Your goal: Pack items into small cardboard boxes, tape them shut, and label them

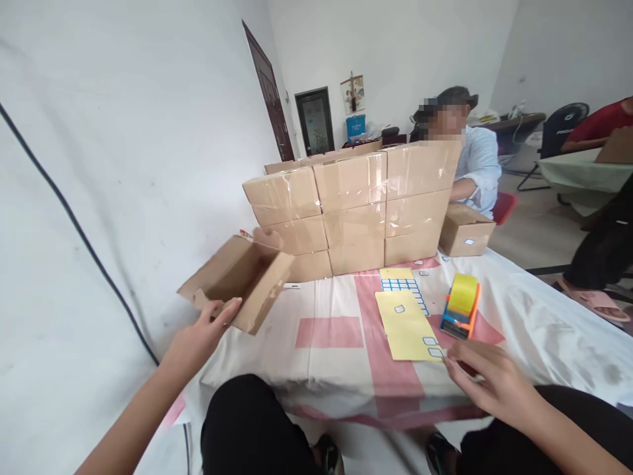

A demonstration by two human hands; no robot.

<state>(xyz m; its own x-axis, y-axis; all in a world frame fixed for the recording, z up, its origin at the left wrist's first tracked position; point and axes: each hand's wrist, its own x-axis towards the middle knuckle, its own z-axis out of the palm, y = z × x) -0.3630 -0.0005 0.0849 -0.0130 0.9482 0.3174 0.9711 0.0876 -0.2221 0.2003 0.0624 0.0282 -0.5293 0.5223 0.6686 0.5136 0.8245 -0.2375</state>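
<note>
- My left hand (212, 324), at 10 o'clock, has its fingers bent over the near edge of an open carton (266, 295), thumb and fingers closed on the cardboard
- That carton tilts between the wall and the table's left edge, its open top showing a bare inside
- My right hand (489, 376), at 2 o'clock, has thumb and forefinger drawn nearly together at the near right corner of a yellow sheet (408, 330); whether a label is pinched there I cannot tell
- The sheet lies at 1 o'clock, a few blue-edged labels left on it, partly over a label grid (400, 285)
- Just beyond my right fingers stands a tape dispenser (459, 323) with a yellow roll
- At 12 o'clock rises a stack of taped boxes (353, 211), three high, three across
- At 1 o'clock, past the dispenser, a small box (472, 234) bears a label; behind it sits a co-worker (479, 158) in a pale shirt
</note>
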